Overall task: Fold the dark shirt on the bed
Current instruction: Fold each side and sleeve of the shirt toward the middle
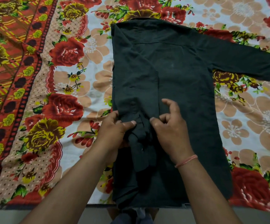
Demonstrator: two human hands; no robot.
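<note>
The dark shirt (179,75) lies back side up on the bed, collar at the far end, hem at the near edge. Its left side is folded inward, and the left sleeve runs down the middle of the back. The right sleeve (247,60) stretches flat toward the right edge of the view. My left hand (115,126) pinches the bunched cuff end of the folded sleeve between thumb and fingers. My right hand (168,125) pinches the same bunched cloth from the right, its index finger raised.
A floral bedsheet (76,65) with red and peach flowers covers the bed. A red and yellow patterned border (9,70) runs down its left side. The bed's near edge (50,209) crosses the bottom of the view, with grey floor below.
</note>
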